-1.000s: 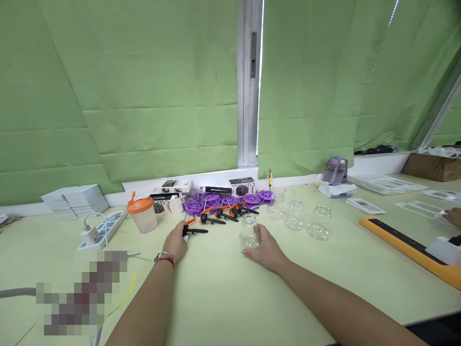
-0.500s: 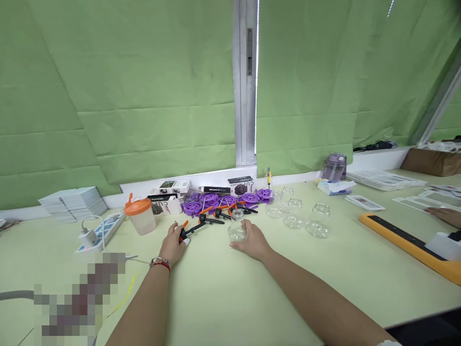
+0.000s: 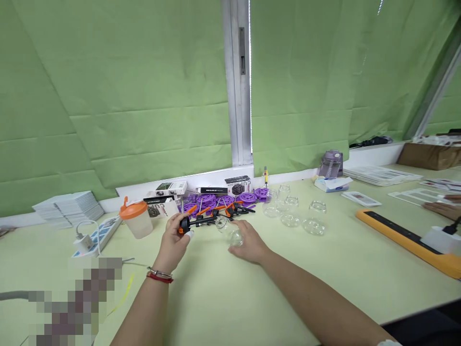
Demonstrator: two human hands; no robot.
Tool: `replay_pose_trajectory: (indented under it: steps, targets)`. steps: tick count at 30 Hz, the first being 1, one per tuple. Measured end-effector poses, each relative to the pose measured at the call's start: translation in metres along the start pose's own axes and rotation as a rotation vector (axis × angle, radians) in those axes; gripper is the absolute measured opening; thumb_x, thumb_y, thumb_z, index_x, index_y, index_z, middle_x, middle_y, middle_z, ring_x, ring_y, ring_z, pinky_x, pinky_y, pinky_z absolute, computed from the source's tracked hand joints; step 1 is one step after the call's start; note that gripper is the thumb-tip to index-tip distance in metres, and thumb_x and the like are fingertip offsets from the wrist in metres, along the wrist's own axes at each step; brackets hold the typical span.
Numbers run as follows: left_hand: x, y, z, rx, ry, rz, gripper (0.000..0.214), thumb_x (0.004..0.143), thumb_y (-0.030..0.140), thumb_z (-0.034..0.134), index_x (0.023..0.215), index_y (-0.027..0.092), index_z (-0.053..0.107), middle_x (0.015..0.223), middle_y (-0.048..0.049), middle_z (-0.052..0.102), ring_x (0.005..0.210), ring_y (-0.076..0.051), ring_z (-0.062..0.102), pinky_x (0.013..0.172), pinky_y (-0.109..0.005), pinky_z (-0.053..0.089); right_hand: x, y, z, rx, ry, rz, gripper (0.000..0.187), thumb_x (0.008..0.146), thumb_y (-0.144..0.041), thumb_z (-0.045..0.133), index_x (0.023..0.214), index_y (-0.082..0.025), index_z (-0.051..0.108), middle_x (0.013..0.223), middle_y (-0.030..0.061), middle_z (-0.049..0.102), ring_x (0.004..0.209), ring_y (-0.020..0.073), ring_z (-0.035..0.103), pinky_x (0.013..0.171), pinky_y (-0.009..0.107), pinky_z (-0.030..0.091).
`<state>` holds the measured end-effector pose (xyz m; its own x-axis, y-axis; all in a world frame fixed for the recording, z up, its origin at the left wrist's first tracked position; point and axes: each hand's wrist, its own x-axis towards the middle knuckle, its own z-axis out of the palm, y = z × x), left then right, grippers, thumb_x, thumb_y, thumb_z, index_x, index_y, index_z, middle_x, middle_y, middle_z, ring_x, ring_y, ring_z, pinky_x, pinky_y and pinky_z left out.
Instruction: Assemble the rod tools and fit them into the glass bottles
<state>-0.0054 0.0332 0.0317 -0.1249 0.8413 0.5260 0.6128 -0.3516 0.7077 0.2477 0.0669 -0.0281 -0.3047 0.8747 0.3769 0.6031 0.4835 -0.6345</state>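
My left hand (image 3: 174, 241) is closed on a black pump piece with an orange tip (image 3: 194, 223), held just above the table and pointing right. My right hand (image 3: 248, 241) grips a small clear glass jar (image 3: 227, 229), tilted so its mouth faces the pump piece's end. Behind them lie a heap of purple round parts (image 3: 223, 199) and more black and orange pump pieces (image 3: 236, 208). Three more clear jars (image 3: 296, 215) stand to the right.
An orange-lidded cup (image 3: 135, 218) and a power strip (image 3: 94, 234) sit at the left, small boxes (image 3: 169, 188) along the sill. A long orange and black tool (image 3: 403, 238) lies at the right, where another person's hand (image 3: 441, 208) rests. A blurred patch covers the lower left.
Both hands lifted off the table and came together: the left raised the pump piece, the right picked up and tilted the jar toward it. The camera view shifted slightly.
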Motion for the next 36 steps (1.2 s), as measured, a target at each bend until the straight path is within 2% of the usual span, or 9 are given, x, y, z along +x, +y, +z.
replay_pose_trajectory:
  steps: [3,7,10,16,20,23,27,32,36]
  targets:
    - [-0.004,0.007,0.006,0.026,-0.034,0.018,0.048,0.076,0.019,0.051,0.123,0.026,0.051,0.126,-0.0063,0.041,0.116,-0.02,0.046,0.094,-0.032,0.043,-0.001,-0.002,0.0,0.005,-0.007,-0.005,0.081,0.059,-0.038,0.074,0.131,-0.021,0.041,0.126,0.0093,0.044,0.119,0.025,0.042,0.103,0.038,0.033]
    - [-0.007,0.008,0.01,0.047,-0.131,0.077,0.052,0.078,0.016,0.047,0.129,0.028,0.047,0.12,-0.0062,0.044,0.098,-0.018,0.053,0.083,-0.032,0.047,-0.002,-0.004,0.004,0.038,-0.027,-0.02,0.085,0.057,-0.04,0.076,0.132,-0.025,0.041,0.129,0.0086,0.042,0.121,0.0253,0.041,0.103,0.039,0.034]
    - [-0.008,0.011,0.012,0.079,-0.158,0.139,0.058,0.079,0.012,0.044,0.134,0.031,0.041,0.124,-0.0065,0.043,0.091,-0.016,0.053,0.077,-0.031,0.048,-0.003,-0.007,0.007,0.052,-0.06,-0.055,0.089,0.055,-0.043,0.078,0.134,-0.026,0.04,0.13,0.0086,0.042,0.121,0.0256,0.04,0.103,0.04,0.034]
    - [-0.011,0.015,0.02,0.079,-0.143,0.236,0.06,0.079,0.01,0.042,0.137,0.027,0.036,0.135,-0.0081,0.04,0.116,-0.023,0.046,0.088,-0.036,0.046,-0.005,-0.014,0.01,0.046,-0.087,-0.081,0.091,0.053,-0.046,0.08,0.133,-0.025,0.042,0.128,0.0099,0.042,0.117,0.0273,0.043,0.1,0.041,0.036]
    - [-0.013,0.013,0.025,0.072,-0.161,0.267,0.062,0.079,0.009,0.042,0.138,0.027,0.033,0.139,-0.008,0.039,0.124,-0.025,0.041,0.095,-0.041,0.041,-0.006,-0.016,0.01,0.059,-0.106,-0.089,0.09,0.052,-0.047,0.08,0.132,-0.027,0.042,0.127,0.0098,0.043,0.117,0.0281,0.044,0.099,0.042,0.036]
    - [-0.015,0.014,0.027,0.053,-0.179,0.282,0.063,0.079,0.008,0.041,0.138,0.027,0.032,0.14,-0.0084,0.038,0.125,-0.025,0.04,0.096,-0.042,0.04,-0.005,-0.014,0.011,0.063,-0.116,-0.09,0.093,0.052,-0.049,0.08,0.133,-0.026,0.041,0.128,0.0104,0.044,0.117,0.0285,0.043,0.099,0.042,0.036]
    - [-0.018,0.019,0.028,0.025,-0.227,0.31,0.056,0.08,0.008,0.041,0.132,0.027,0.041,0.141,-0.008,0.038,0.126,-0.024,0.039,0.093,-0.04,0.042,-0.006,-0.013,0.013,0.062,-0.133,-0.097,0.095,0.052,-0.054,0.078,0.133,-0.021,0.039,0.126,0.0118,0.046,0.117,0.0289,0.044,0.097,0.042,0.036]
    - [-0.022,0.026,0.03,-0.097,-0.238,0.291,0.048,0.076,0.006,0.046,0.12,0.026,0.049,0.132,-0.0086,0.044,0.111,-0.022,0.049,0.087,-0.038,0.045,-0.008,-0.016,0.011,0.038,-0.179,-0.086,0.085,0.052,-0.053,0.079,0.121,-0.018,0.045,0.111,0.0106,0.055,0.104,0.0282,0.05,0.084,0.039,0.042]
    - [-0.026,0.026,0.043,-0.211,-0.226,0.23,0.049,0.073,0.008,0.053,0.118,0.025,0.043,0.13,-0.0092,0.043,0.11,-0.021,0.05,0.09,-0.039,0.043,-0.008,-0.02,0.01,-0.02,-0.196,-0.083,0.078,0.05,-0.055,0.079,0.111,-0.016,0.048,0.1,0.0094,0.057,0.094,0.0267,0.052,0.075,0.036,0.043]
